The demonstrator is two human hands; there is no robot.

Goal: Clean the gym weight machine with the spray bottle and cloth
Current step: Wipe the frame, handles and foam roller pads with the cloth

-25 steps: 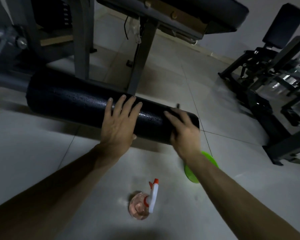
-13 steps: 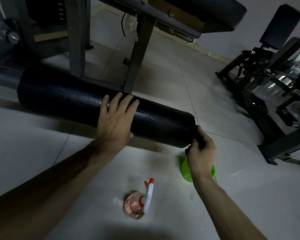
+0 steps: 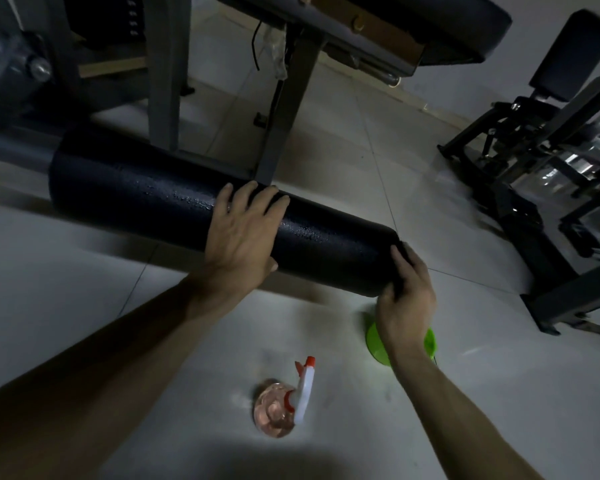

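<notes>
Reaches forward and down with both bare arms. Lays the left hand (image 3: pixel 241 233) flat on top of the pad (image 3: pixel 136 192), fingers straight and slightly spread, thumb at the near side. Curls the right hand (image 3: pixel 407 296) round the pad's right end, fingers hooked over its edge, back of the hand up. Brings the left forearm (image 3: pixel 118 358) in from lower left and the right forearm (image 3: pixel 447 403) from lower right.

No legible text, label, brand or number in view; spray bottle (image 3: pixel 280 409) shows no readable print (light poor).
</notes>
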